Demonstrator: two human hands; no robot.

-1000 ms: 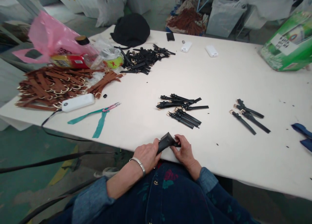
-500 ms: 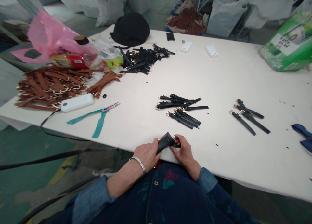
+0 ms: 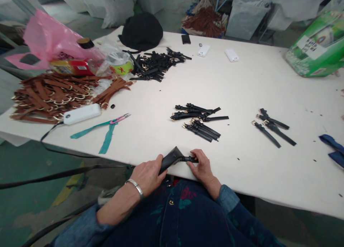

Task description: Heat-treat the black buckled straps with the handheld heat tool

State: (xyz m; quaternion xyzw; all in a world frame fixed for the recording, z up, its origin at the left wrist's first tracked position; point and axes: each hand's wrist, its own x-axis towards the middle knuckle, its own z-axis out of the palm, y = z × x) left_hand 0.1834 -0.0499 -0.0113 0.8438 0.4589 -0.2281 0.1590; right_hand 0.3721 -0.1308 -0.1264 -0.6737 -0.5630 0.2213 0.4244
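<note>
My left hand (image 3: 146, 176) is wrapped round a wide black leather strap (image 3: 171, 158) whose end tapers toward the right. From that end a narrow black buckle strap (image 3: 187, 158) reaches across to my right hand (image 3: 202, 170), which pinches it between thumb and fingers. Both hands are at the table's front edge. How the two pieces join is too small to make out. Beyond my hands lies a pile of short black buckle straps (image 3: 199, 114) with gold buckles. Several more short straps (image 3: 276, 128) lie to the right.
Snips with teal handles (image 3: 107, 132) and a white power bank (image 3: 82, 114) with a cable lie at left. Behind them are brown straps (image 3: 51, 93), a pink bag (image 3: 51, 39) and black straps (image 3: 153, 66). A black cap (image 3: 142, 32) and a green bag (image 3: 317, 50) stand farther back.
My left hand has moved left with the wide strap, away from my right hand, so more of the narrow strap shows between them. My right hand has hardly moved.
</note>
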